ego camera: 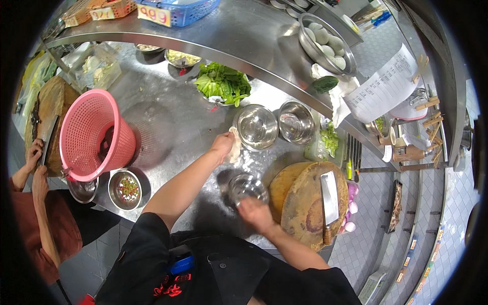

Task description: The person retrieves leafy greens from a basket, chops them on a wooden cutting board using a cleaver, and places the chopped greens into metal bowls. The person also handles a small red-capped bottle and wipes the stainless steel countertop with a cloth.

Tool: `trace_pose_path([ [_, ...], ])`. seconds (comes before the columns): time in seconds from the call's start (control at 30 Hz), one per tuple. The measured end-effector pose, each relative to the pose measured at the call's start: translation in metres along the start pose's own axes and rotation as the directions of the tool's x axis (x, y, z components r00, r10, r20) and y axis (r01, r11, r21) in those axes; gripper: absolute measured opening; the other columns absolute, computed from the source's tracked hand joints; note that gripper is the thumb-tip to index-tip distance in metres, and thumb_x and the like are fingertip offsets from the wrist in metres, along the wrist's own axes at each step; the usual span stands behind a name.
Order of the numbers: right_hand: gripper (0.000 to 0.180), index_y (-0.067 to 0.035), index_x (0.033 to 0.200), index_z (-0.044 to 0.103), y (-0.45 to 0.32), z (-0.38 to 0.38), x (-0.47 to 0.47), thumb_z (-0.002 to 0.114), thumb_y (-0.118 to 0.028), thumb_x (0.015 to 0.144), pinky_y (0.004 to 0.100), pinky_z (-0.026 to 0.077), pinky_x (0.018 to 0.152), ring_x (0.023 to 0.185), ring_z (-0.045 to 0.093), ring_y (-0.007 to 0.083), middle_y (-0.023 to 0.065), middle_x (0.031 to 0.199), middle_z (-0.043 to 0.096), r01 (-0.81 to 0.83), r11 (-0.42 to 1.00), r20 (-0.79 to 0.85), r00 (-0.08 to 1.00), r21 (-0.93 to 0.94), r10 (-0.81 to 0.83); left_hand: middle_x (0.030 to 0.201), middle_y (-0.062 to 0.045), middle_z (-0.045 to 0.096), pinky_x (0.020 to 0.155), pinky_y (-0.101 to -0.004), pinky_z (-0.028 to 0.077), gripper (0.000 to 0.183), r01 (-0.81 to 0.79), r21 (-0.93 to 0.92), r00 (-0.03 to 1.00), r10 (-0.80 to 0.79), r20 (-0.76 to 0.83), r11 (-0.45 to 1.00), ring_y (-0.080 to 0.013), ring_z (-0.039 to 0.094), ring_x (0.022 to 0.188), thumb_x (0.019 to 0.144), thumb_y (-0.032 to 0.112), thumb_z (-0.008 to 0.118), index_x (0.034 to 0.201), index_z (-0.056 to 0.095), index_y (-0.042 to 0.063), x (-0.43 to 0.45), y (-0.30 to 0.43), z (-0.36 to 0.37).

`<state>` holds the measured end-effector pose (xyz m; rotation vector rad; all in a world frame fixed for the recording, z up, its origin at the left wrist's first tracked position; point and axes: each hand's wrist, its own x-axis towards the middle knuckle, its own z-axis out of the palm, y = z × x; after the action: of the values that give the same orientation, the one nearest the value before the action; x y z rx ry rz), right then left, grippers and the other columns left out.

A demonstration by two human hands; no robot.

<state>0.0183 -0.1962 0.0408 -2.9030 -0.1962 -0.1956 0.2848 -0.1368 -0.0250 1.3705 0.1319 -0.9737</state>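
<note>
My left hand (pixel 223 145) grips a pale cloth (pixel 233 146) against the stainless steel worktop (pixel 183 145). Just beyond it stands a metal bowl (pixel 257 127), and a second metal bowl (pixel 296 122) sits to the right of that one. Nearer my body, my right hand (pixel 256 214) has hold of the rim of a small metal bowl (pixel 248 188); both are blurred. To the right of this hand, a cleaver (pixel 329 198) with a wooden handle lies on a round wooden chopping block (pixel 305 213).
A pink plastic strainer basket (pixel 97 133) and a bowl of chopped peppers (pixel 126 190) stand left. A co-worker's hands (pixel 37 164) hold a knife over another block (pixel 57 95). Leafy greens (pixel 223 84) sit under the raised steel shelf (pixel 228 38). Purple onions (pixel 351 207) lie right.
</note>
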Motion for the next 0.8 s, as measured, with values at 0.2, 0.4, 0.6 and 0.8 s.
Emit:
trace_pose_path([
  [0.2, 0.022, -0.007, 0.102, 0.061, -0.016, 0.053, -0.030, 0.069, -0.024, 0.091, 0.0430, 0.057, 0.069, 0.082, 0.069, 0.0292, 0.0111, 0.094, 0.065, -0.195, 0.981, 0.280, 0.940, -0.023, 0.194, 0.117, -0.009, 0.070, 0.092, -0.0321, 0.049, 0.040, -0.107, 0.033, 0.993, 0.108, -0.039, 0.994, -0.0181, 0.062, 0.104, 0.107, 0.031, 0.054, 0.132, 0.062, 0.001, -0.010, -0.032, -0.028],
  [0.4, 0.064, -0.005, 0.150, 0.047, 0.024, 0.007, 0.048, 0.067, -0.033, 0.096, 0.0469, 0.046, 0.103, 0.120, 0.057, 0.0362, 0.0200, 0.139, 0.054, -0.401, 0.913, 0.098, 0.914, 0.070, 0.394, 0.141, -0.015, 0.056, 0.104, -0.0373, 0.046, 0.064, 0.027, -0.312, 0.988, -0.071, -0.133, 0.950, -0.0224, 0.058, 0.121, 0.107, 0.049, 0.049, 0.154, 0.035, 0.007, -0.123, -0.081, -0.080],
  [0.6, 0.052, -0.003, 0.151, 0.047, -0.030, 0.041, 0.128, 0.062, -0.016, 0.104, 0.0314, 0.050, 0.097, 0.119, 0.059, 0.0165, 0.0087, 0.135, 0.063, -0.706, 0.081, 0.657, 0.690, 0.704, 0.304, 0.158, -0.011, 0.041, 0.113, -0.0450, 0.038, 0.074, 0.009, -0.249, 0.974, 0.048, 0.222, 0.969, -0.0269, 0.043, 0.142, 0.105, 0.064, 0.036, 0.160, 0.034, 0.015, -0.218, -0.077, -0.088],
  [0.8, 0.044, -0.006, 0.141, 0.059, 0.072, 0.048, 0.246, 0.064, -0.011, 0.098, 0.0375, 0.054, 0.098, 0.118, 0.068, 0.0322, 0.0150, 0.132, 0.068, -0.222, 0.878, 0.138, 0.974, 0.423, 0.179, 0.156, -0.008, 0.047, 0.110, -0.0381, 0.040, 0.063, -0.045, -0.102, 0.999, 0.044, -0.008, 0.994, -0.0229, 0.045, 0.140, 0.106, 0.046, 0.053, 0.158, 0.039, 0.013, -0.328, -0.105, -0.171],
])
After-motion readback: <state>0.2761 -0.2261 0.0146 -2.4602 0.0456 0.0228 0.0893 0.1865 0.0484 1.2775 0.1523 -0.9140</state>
